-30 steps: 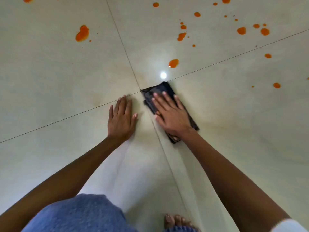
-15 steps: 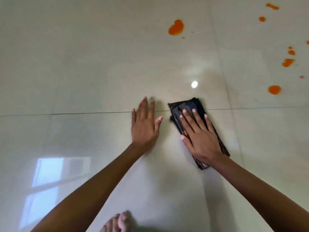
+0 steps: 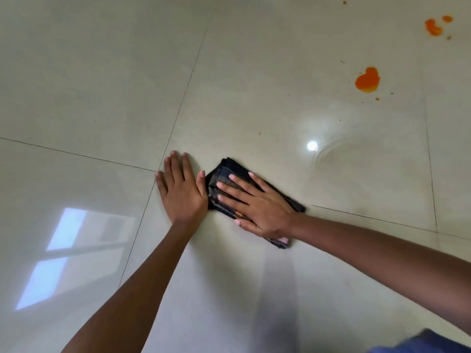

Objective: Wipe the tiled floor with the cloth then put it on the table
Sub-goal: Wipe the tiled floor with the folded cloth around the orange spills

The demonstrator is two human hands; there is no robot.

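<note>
Pressing flat with straight, spread fingers, the right hand [image 3: 257, 207] lies on top of the dark folded cloth [image 3: 230, 170], its palm covering the cloth's middle while the fingertips point toward the left. The cloth sits on the tiled floor [image 3: 102, 72], its far corner and its near end showing past the hand. Just beside it, the left hand [image 3: 182, 191] rests palm down on the bare tile, fingers straight and close together, thumb stretched out toward the cloth's edge and nearly meeting it; whether they touch cannot be told. Both bare forearms reach in from the lower edge of the view. Thin grout lines [image 3: 178, 110] cross near the left hand's fingertips. Up to the right, well apart from the cloth, an orange spill [image 3: 367, 80] marks the glossy tile, with smaller orange spots [image 3: 434, 27] farther away near the top corner. A bright light reflection [image 3: 312, 145] shines between the cloth and the spill, and a window reflection [image 3: 63, 253] glows at lower left. Blue fabric [image 3: 428, 345] shows blurred at the bottom right corner.
</note>
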